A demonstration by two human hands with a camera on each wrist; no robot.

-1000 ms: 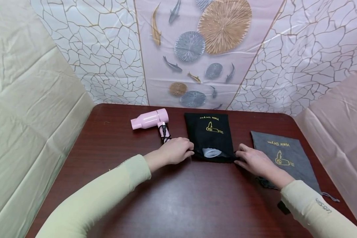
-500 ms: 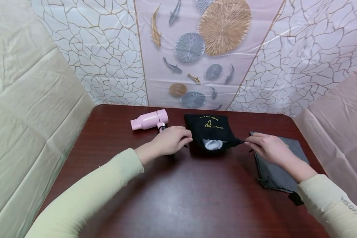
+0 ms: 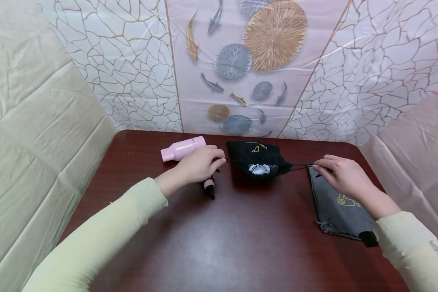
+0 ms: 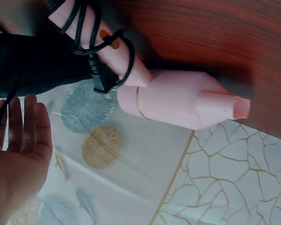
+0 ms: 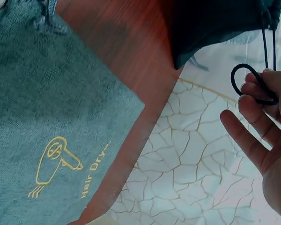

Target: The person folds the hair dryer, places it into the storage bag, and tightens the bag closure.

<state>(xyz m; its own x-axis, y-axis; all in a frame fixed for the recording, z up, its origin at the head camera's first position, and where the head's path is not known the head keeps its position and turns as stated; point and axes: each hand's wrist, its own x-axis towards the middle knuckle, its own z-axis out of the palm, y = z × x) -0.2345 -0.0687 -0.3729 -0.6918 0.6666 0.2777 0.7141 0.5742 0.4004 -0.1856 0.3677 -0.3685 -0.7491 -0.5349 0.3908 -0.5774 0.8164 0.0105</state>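
Observation:
A black drawstring bag (image 3: 241, 153) with yellow print lies at the back middle of the table. A white ribbed round end (image 3: 259, 169) of something shows in its mouth; the rest is hidden inside. My left hand (image 3: 200, 162) pinches the cord at the bag's left side. On the other side, my right hand (image 3: 344, 174) pinches the right drawstring (image 3: 300, 165), which is stretched taut from the bag. In the right wrist view a loop of black cord (image 5: 232, 77) sticks out from between the fingers. The mouth is partly gathered.
A pink hair dryer (image 3: 179, 151) with black cord (image 4: 96, 70) wound on its handle lies left of the bag, partly behind my left hand. A grey "Hair Dryer" bag (image 3: 336, 211) lies flat at the right, under my right hand. Patterned cloth (image 3: 138, 61) hangs behind the table.
Both hands have gone from the bag's mouth edges outward and up, now on the drawstrings. The cords have drawn out, and the mouth has lifted and narrowed around the white end.

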